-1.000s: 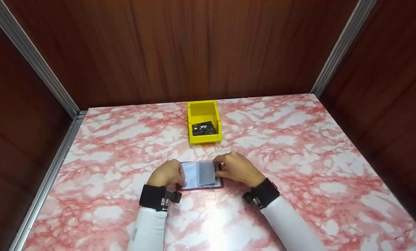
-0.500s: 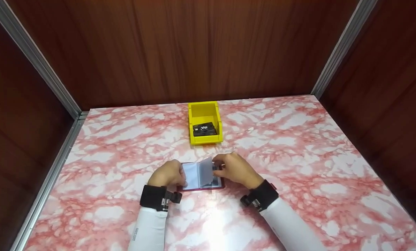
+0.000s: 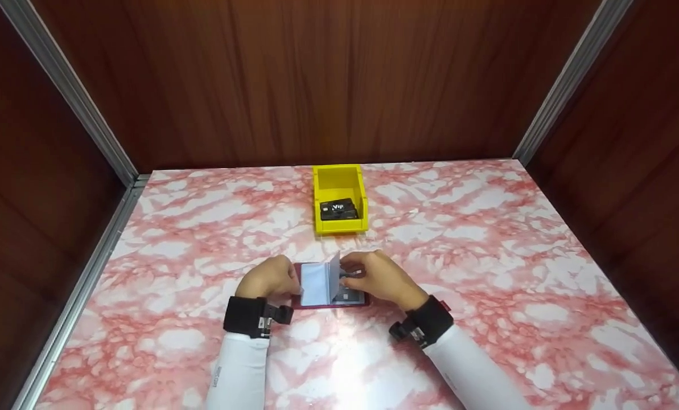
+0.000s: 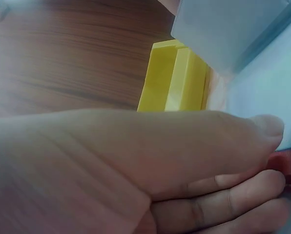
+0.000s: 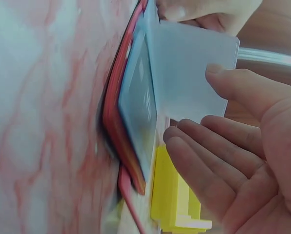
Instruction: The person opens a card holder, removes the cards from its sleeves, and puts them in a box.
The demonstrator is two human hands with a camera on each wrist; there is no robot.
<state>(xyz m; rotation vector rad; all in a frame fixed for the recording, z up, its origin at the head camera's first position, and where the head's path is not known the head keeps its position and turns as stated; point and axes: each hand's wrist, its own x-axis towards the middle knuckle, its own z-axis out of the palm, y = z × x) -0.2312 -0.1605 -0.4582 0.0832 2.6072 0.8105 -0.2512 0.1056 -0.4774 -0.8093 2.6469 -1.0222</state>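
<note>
A card holder (image 3: 315,286) with a red cover lies spread on the table, its clear sleeves showing. My left hand (image 3: 266,278) pinches its left edge, thumb over the pages and fingers by the red cover (image 4: 285,165). One sleeve page (image 5: 194,68) stands nearly upright at the middle. Against that page rests the thumb of my right hand (image 3: 382,280); its other fingers (image 5: 199,168) extend loosely without gripping. A dark card (image 3: 348,295) shows in the sleeve on the right side. In the head view, my right hand hides part of that side.
Beyond the holder stands a yellow bin (image 3: 342,226) with several black cards (image 3: 338,209) in it, the top one marked "Vip". Brown wood-grain panels (image 3: 293,85) enclose the back and sides of the pink marbled table (image 3: 487,256).
The sleeve page has swung up from lying on the right side to nearly upright, uncovering the dark card. My right hand has shifted slightly left; my left hand keeps its hold.
</note>
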